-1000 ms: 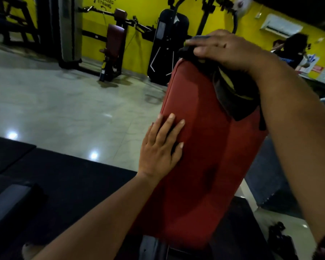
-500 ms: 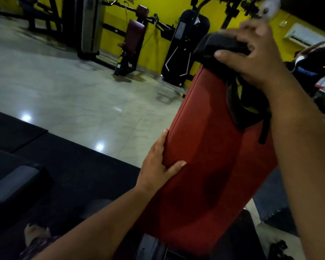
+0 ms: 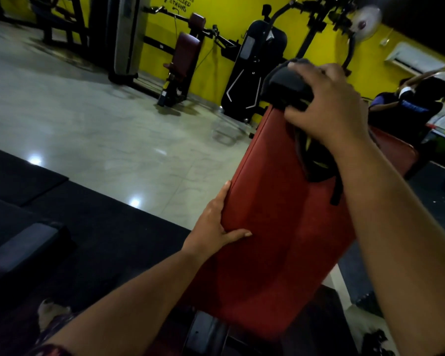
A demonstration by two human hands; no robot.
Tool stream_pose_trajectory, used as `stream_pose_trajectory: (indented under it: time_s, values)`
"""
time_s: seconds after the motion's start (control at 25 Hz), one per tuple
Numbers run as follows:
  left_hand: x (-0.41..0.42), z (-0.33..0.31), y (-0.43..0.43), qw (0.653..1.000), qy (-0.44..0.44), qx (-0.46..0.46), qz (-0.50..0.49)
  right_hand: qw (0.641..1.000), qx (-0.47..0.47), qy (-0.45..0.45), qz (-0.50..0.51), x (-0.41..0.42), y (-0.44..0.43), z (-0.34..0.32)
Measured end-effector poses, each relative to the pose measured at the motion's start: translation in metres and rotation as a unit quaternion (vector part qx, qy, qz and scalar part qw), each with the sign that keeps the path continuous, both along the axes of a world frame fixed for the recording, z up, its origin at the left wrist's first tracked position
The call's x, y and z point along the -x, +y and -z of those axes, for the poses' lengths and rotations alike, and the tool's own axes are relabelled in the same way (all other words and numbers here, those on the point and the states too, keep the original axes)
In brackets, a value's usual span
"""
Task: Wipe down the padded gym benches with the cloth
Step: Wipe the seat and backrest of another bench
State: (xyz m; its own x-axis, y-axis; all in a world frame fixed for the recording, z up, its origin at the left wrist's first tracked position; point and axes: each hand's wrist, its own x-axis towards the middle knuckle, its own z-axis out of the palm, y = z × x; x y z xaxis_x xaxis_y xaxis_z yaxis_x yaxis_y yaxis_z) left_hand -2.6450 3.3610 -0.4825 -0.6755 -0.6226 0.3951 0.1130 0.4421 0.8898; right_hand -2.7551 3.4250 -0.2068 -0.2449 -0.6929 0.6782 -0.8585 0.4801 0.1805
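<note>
Dark cloth (image 3: 288,86) is bunched over the top edge of the red bench pad (image 3: 280,227), clamped under the curled fingers of the right hand (image 3: 326,106); a loose tail is seen hanging down the pad face; the left hand (image 3: 213,227) is wrapped round the pad's left edge, thumb on the face, bracing it; step is judged as wiping the top edge; best done with the cloth flattened for contact, pressure held even, then overlapping strokes drawn down the incline; tail to be gathered, not dragged; pad is smooth and steeply tilted; glossy tiled floor (image 3: 113,140) and black mat (image 3: 100,240) lie below; yellow wall (image 3: 216,11), machine (image 3: 183,62) and wall fan (image 3: 365,21) are seen behind.
</note>
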Motion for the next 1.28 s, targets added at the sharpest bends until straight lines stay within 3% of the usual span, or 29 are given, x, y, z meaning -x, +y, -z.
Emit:
stream_pose_trajectory:
  time_s: [0.04, 0.12, 0.2, 0.28, 0.36, 0.48, 0.56, 0.64, 0.68, 0.72, 0.8, 0.88, 1.0, 1.08, 1.12, 1.2, 1.28]
  values:
    - [0.000, -0.001, 0.000, 1.000, -0.001, -0.002, -0.001, 0.998, 0.032, -0.031, 0.037, -0.007, -0.007, -0.003]
    - [-0.002, -0.003, -0.001, 1.000, 0.000, 0.000, -0.002, 0.997, 0.023, 0.006, 0.076, -0.027, -0.013, 0.006]
    - [-0.005, -0.005, -0.001, 1.000, -0.008, 0.005, 0.003, 0.984, -0.070, 0.156, 0.046, -0.041, -0.013, 0.028]
    - [-0.006, -0.006, 0.000, 1.000, -0.017, 0.006, 0.006, 0.944, -0.170, 0.283, -0.010, -0.043, -0.006, 0.046]
    - [-0.009, -0.001, 0.003, 1.000, -0.019, 0.013, -0.008, 0.947, -0.169, 0.275, -0.004, -0.037, -0.009, 0.035]
    - [-0.020, 0.033, 0.017, 0.997, -0.069, 0.031, -0.022, 0.978, -0.065, 0.181, 0.081, -0.039, -0.019, 0.034]
    - [-0.030, 0.071, 0.025, 0.985, -0.153, 0.081, 0.000, 0.962, -0.087, 0.245, 0.086, -0.047, -0.025, 0.062]
    - [-0.039, 0.108, 0.027, 0.960, -0.195, 0.196, -0.036, 0.916, -0.180, 0.356, 0.033, -0.047, -0.022, 0.093]
    - [-0.039, 0.122, 0.027, 0.940, -0.191, 0.274, -0.077, 0.909, -0.204, 0.362, 0.009, -0.046, -0.019, 0.096]
    - [-0.038, 0.133, 0.027, 0.917, -0.184, 0.334, -0.115, 0.926, -0.200, 0.321, -0.005, -0.047, -0.017, 0.092]
    - [-0.035, 0.141, 0.028, 0.883, -0.183, 0.404, -0.155, 0.978, -0.103, 0.181, 0.019, -0.047, -0.020, 0.083]
    - [-0.031, 0.149, 0.030, 0.844, -0.163, 0.480, -0.176, 0.986, -0.055, 0.137, 0.081, -0.056, -0.021, 0.095]
    - [-0.027, 0.157, 0.033, 0.776, -0.114, 0.601, -0.153, 0.935, -0.181, 0.295, 0.075, -0.078, -0.021, 0.146]
    - [-0.021, 0.154, 0.040, 0.738, -0.123, 0.649, -0.135, 0.889, -0.270, 0.368, 0.047, -0.082, -0.020, 0.173]
    - [-0.018, 0.152, 0.044, 0.728, -0.137, 0.659, -0.129, 0.881, -0.295, 0.367, 0.032, -0.080, -0.021, 0.170]
    - [-0.017, 0.150, 0.053, 0.731, -0.166, 0.652, -0.117, 0.911, -0.290, 0.294, 0.010, -0.078, -0.025, 0.156]
    - [-0.018, 0.152, 0.057, 0.735, -0.182, 0.642, -0.118, 0.927, -0.245, 0.282, 0.036, -0.081, -0.025, 0.161]
